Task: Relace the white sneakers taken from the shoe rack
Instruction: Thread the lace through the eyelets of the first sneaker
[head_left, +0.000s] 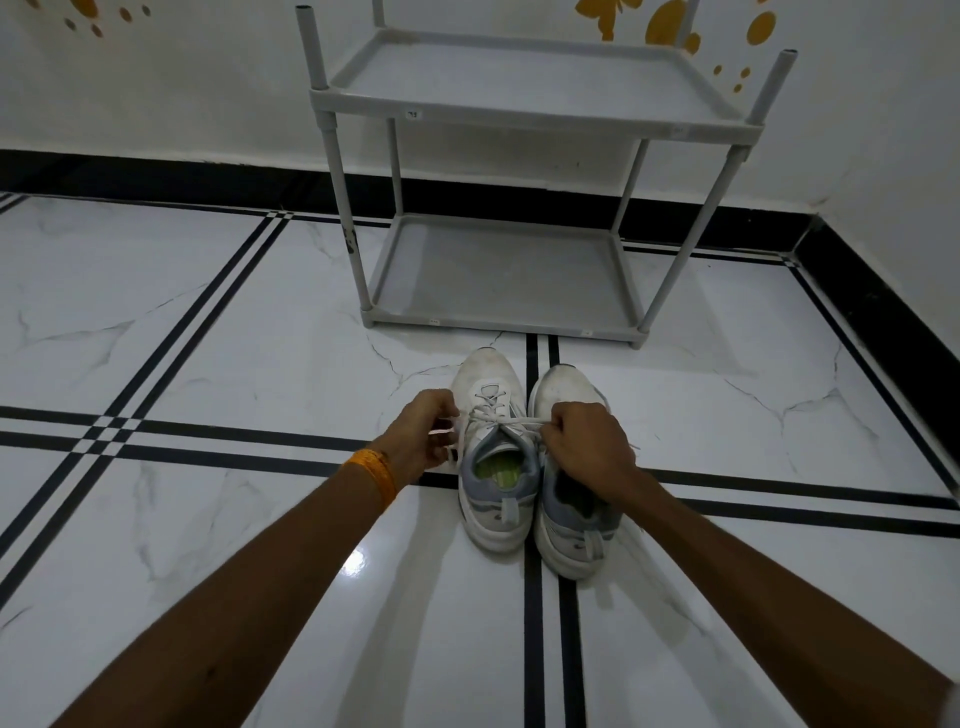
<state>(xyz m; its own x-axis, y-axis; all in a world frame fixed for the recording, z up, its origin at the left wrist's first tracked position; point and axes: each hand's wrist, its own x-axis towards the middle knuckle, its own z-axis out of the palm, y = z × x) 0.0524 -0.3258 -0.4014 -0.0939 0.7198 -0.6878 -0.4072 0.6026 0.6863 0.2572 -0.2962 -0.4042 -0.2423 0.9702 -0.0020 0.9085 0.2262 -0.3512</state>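
1. White marble floor (208, 322) with black stripes carries everything; a grey rack (498, 270) with bare shelves stands by the wall, behind the shoes.
2. Two white sneakers sit side by side and touching, near the rack's front edge. Their toes point away from the person, toward the rack, so each long axis runs from the person to the rack.
3. The left sneaker (493, 452) is the one in work. Its lace (511, 422) is stretched sideways across the top eyelets, at a right angle to the shoe's long axis.
4. The left hand (423, 439) is closed, pinching one lace end just left of the shoe.
5. The right hand (584, 447) is closed on the other end and lies over the right sneaker (566, 525), hiding its laces.
6. Both hands seem equally near; probably tightening or tying comes next.
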